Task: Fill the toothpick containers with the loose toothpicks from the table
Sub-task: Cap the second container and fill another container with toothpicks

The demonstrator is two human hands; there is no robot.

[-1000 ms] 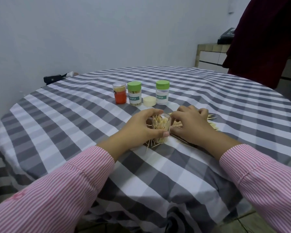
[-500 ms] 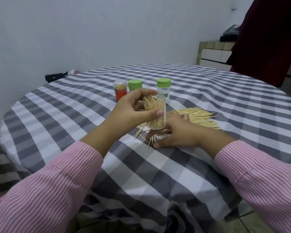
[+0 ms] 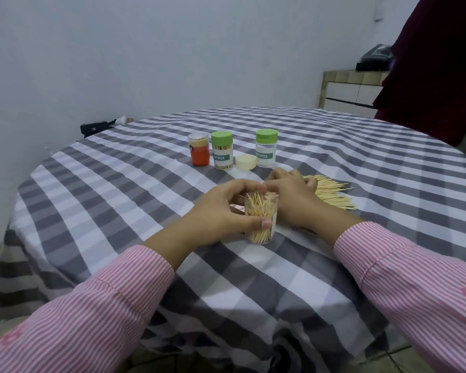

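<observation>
**Open toothpick container held upright on checked tablecloth; loose pile to its right**

Grey-and-white checked cloth covers the round table (image 3: pixel 119 200), which stands against a plain pale wall.

Left hand (image 3: pixel 221 211): fingers curled round the clear toothpick container (image 3: pixel 261 220), thumb across its near face, fingertips at the far rim. The container stands upright on the cloth, lid off, mouth open, and is packed with toothpicks whose tips splay above the rim. A white label strip shows on its right side.

Right hand (image 3: pixel 293 197): lies just beside the container on its right, back of the hand up, fingers bent down toward the cloth. Fingertips are hidden behind the hand, so whether they pinch any toothpicks cannot be told.

Loose toothpicks (image 3: pixel 331 193): a flat pile on the cloth, reaching out from under the right hand toward the right.

Behind the hands, in a row from left to right: an orange container with a clear cap (image 3: pixel 198 149); a green-lidded container (image 3: pixel 222 150) filled with toothpicks, labelled "TOOTHPICK"; a cream lid (image 3: pixel 245 162) lying on the cloth; a second green-lidded container (image 3: pixel 266 148), which looks pale inside.

Both sleeves are pink-and-white striped. A dark red garment (image 3: pixel 439 63) hangs at upper right, before a tiled counter (image 3: pixel 345 87).
</observation>
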